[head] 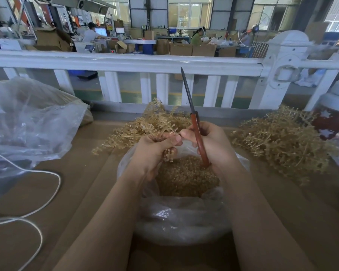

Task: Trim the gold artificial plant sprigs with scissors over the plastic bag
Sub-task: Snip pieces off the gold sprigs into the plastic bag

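My left hand (155, 151) grips a gold sprig (167, 155) above the open plastic bag (180, 218), whose inside is full of gold trimmings (184, 178). My right hand (211, 145) holds the red-handled scissors (196, 132), blades together and pointing up and away, while its fingertips pinch at the sprig's stem beside my left thumb. A bunch of gold sprigs (155, 124) lies on the table just behind my hands. A second, larger heap of sprigs (282, 139) lies to the right.
A big crumpled clear bag (27, 122) sits at the left, with a white cord (37, 192) looping over the brown table. A white railing (125, 61) runs along the far edge. A red and white jar (335, 122) stands at the right.
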`<move>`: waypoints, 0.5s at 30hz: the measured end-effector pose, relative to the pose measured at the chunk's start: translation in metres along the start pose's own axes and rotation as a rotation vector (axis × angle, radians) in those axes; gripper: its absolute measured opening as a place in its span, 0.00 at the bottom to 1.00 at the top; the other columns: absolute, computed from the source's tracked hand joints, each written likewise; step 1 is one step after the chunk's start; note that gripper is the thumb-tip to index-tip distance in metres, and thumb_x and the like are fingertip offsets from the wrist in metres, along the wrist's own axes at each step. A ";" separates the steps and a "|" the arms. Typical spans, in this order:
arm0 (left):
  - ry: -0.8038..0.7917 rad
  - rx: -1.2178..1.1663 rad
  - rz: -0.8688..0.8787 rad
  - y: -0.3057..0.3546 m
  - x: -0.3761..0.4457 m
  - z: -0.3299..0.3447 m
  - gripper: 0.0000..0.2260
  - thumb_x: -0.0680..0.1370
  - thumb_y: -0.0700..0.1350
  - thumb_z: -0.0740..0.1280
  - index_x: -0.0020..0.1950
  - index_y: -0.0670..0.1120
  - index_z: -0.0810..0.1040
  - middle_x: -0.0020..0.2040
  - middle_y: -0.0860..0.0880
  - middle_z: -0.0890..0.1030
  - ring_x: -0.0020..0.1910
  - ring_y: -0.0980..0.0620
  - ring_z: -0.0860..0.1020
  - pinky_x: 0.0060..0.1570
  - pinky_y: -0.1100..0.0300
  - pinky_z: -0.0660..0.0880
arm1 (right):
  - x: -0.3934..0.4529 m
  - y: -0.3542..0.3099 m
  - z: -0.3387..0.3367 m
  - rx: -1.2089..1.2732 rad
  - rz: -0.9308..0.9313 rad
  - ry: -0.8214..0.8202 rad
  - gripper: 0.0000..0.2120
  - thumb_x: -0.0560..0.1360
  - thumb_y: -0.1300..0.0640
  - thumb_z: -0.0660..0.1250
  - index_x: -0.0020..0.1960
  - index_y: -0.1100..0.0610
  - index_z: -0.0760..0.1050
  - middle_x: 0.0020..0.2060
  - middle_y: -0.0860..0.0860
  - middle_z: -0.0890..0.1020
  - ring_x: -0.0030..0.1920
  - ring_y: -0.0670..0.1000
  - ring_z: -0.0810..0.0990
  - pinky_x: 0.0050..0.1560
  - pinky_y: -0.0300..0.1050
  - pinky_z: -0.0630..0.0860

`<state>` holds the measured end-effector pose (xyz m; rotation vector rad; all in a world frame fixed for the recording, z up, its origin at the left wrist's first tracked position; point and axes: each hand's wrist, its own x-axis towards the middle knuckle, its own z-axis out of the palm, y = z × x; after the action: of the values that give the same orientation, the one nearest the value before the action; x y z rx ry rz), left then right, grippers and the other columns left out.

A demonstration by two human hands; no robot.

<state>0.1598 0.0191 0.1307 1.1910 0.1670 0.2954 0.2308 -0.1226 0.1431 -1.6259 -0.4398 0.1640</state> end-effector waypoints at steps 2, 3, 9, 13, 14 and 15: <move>0.022 -0.030 0.008 0.000 0.000 -0.003 0.03 0.68 0.39 0.75 0.38 0.40 0.84 0.37 0.44 0.84 0.31 0.54 0.79 0.34 0.64 0.78 | -0.001 0.002 -0.007 -0.017 0.019 -0.034 0.14 0.69 0.46 0.79 0.48 0.52 0.80 0.26 0.39 0.79 0.26 0.37 0.76 0.34 0.36 0.71; 0.035 -0.054 0.015 0.000 0.001 -0.004 0.03 0.69 0.39 0.75 0.39 0.39 0.83 0.37 0.44 0.84 0.32 0.54 0.79 0.35 0.64 0.78 | -0.001 0.003 -0.012 -0.025 0.019 -0.059 0.17 0.67 0.43 0.79 0.48 0.51 0.79 0.26 0.38 0.78 0.26 0.37 0.76 0.32 0.34 0.71; 0.081 -0.176 0.081 -0.001 0.001 -0.008 0.03 0.73 0.38 0.71 0.40 0.39 0.81 0.38 0.43 0.81 0.35 0.53 0.77 0.41 0.63 0.78 | 0.002 0.010 -0.025 -0.239 -0.005 -0.147 0.43 0.51 0.20 0.72 0.57 0.45 0.76 0.51 0.41 0.83 0.50 0.41 0.82 0.51 0.40 0.75; 0.058 -0.095 0.150 0.000 0.001 -0.009 0.04 0.75 0.40 0.70 0.42 0.41 0.81 0.39 0.45 0.80 0.37 0.53 0.77 0.51 0.58 0.75 | 0.000 0.010 -0.026 -0.406 -0.080 -0.247 0.37 0.52 0.17 0.68 0.52 0.39 0.73 0.51 0.40 0.81 0.51 0.40 0.80 0.49 0.38 0.74; 0.062 -0.081 0.167 0.000 0.001 -0.009 0.04 0.76 0.40 0.69 0.41 0.42 0.81 0.38 0.46 0.80 0.37 0.54 0.77 0.52 0.57 0.74 | 0.000 0.011 -0.026 -0.447 -0.093 -0.262 0.37 0.52 0.17 0.68 0.51 0.40 0.73 0.50 0.41 0.81 0.50 0.41 0.80 0.49 0.39 0.75; 0.070 -0.072 0.182 0.000 0.001 -0.009 0.05 0.77 0.39 0.69 0.41 0.43 0.81 0.38 0.46 0.80 0.37 0.54 0.77 0.52 0.57 0.74 | 0.000 0.011 -0.026 -0.476 -0.100 -0.271 0.38 0.52 0.17 0.67 0.51 0.42 0.74 0.48 0.42 0.81 0.48 0.42 0.81 0.47 0.41 0.76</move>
<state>0.1579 0.0277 0.1274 1.1265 0.1073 0.4992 0.2425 -0.1472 0.1348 -2.0511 -0.8129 0.2169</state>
